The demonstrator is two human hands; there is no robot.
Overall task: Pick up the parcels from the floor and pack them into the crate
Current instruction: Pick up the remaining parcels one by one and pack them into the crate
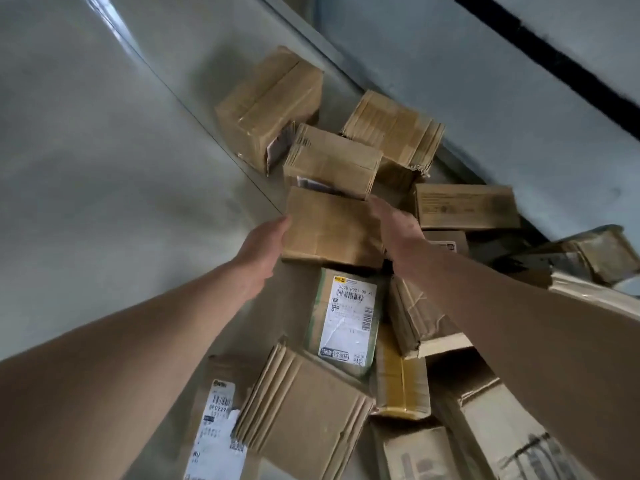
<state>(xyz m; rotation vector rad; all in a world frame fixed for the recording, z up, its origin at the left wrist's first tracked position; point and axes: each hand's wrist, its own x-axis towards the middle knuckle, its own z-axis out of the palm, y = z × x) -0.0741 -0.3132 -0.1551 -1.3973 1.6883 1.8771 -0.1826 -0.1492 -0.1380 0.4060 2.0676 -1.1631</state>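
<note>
1. Your left hand [261, 249] has its fingers [281, 227] against the left side of a plain brown parcel [329, 226] at the centre of the frame; the fingertips are hidden behind the parcel's edge, so how far they curl cannot be told.
2. Your right hand [394, 226] lies along the parcel's right side, its fingers reaching toward the top right corner and pressing flat on the cardboard.
3. The parcel sits between your two hands, clasped from both sides, among the pile on the floor [104, 168].
4. Just above it in the frame lies a ribbed cardboard box [332, 161], touching its far edge.
5. Further up stand a taped box [270, 105] at upper centre and another ribbed box [394, 129] to its right.
6. To the right of your right hand lies a printed flat box [464, 206].
7. Below the held parcel lies a green-edged parcel [346, 317] with a white shipping label, between your forearms.
8. At the bottom of the frame lie a corrugated box [301, 410] and a brown mailer [218, 424] with a white label.
9. A dark strip [554, 53] crosses the wall at the upper right.
</note>
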